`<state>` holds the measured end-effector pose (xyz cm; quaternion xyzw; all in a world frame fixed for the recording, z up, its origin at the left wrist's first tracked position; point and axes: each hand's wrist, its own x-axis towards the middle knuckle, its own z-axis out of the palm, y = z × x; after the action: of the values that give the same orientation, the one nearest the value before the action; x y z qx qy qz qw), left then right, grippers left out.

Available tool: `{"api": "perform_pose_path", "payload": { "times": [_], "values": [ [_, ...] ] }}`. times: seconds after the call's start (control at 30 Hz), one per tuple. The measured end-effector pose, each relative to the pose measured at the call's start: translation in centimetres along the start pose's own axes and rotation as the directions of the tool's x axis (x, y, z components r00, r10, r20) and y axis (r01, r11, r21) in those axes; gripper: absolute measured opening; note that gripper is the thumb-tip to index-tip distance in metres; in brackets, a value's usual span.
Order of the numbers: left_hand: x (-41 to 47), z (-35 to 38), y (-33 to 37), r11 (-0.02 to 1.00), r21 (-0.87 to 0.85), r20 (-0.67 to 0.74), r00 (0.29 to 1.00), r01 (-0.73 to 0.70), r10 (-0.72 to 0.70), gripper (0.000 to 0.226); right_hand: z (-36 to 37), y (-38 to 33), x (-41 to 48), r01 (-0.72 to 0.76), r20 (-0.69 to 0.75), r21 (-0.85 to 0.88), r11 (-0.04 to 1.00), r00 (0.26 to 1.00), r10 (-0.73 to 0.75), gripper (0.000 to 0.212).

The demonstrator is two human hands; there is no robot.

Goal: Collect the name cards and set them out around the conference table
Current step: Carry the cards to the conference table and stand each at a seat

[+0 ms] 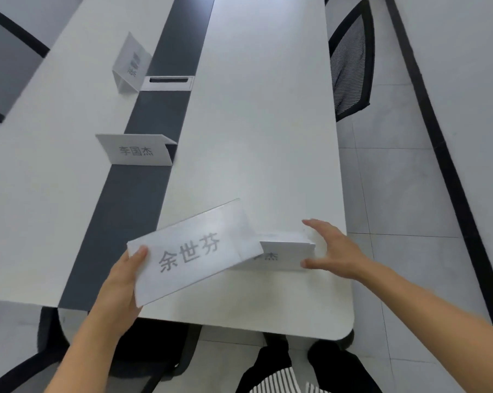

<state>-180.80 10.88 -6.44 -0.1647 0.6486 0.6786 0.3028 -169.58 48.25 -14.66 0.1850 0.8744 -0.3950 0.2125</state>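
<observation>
My left hand (120, 290) grips the lower left corner of a white name card (191, 251) with black characters, held tilted above the near end of the white conference table (262, 123). A second name card (285, 251) stands on the table just behind it, partly hidden. Around that card's right end my right hand (333, 251) is spread with fingers apart, thumb at the front face, fingertips near its top edge. Two more cards stand further off: one (137, 150) by the dark centre strip, another (130, 63) beyond it, turned sideways.
A dark strip (143, 114) with a cable slot (168, 80) runs down the table's middle. A black mesh chair (351, 61) stands at the right side, another chair (10, 43) at the far left. Chair parts sit under the near table edge. Tiled floor lies on the right.
</observation>
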Motion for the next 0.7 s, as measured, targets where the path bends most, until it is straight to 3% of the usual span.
{"api": "perform_pose_path", "payload": {
  "times": [0.1,0.4,0.6,0.7],
  "values": [
    [-1.7,-1.5,-2.4,0.992,-0.091,-0.05,0.994,0.087,-0.092,0.048,1.2,0.8,2.1,0.038,0.066,-0.058,0.998,0.997,-0.034,0.094],
    [-4.9,-1.5,-4.8,0.917,-0.354,-0.03,0.978,0.184,-0.208,0.049,0.6,-0.6,1.0,0.062,-0.017,0.026,0.998,0.998,-0.062,0.069],
    [-5.3,2.5,-2.2,0.894,-0.432,0.043,0.993,0.116,-0.109,0.039,-3.4,-3.9,-2.1,0.151,-0.114,0.351,0.924,0.986,-0.118,0.03],
    [-5.4,5.6,-0.5,0.922,-0.381,0.085,0.996,0.066,-0.036,0.038,-6.6,-3.5,-4.6,0.183,-0.189,0.522,0.833,0.977,-0.096,0.032]
  ]
}}
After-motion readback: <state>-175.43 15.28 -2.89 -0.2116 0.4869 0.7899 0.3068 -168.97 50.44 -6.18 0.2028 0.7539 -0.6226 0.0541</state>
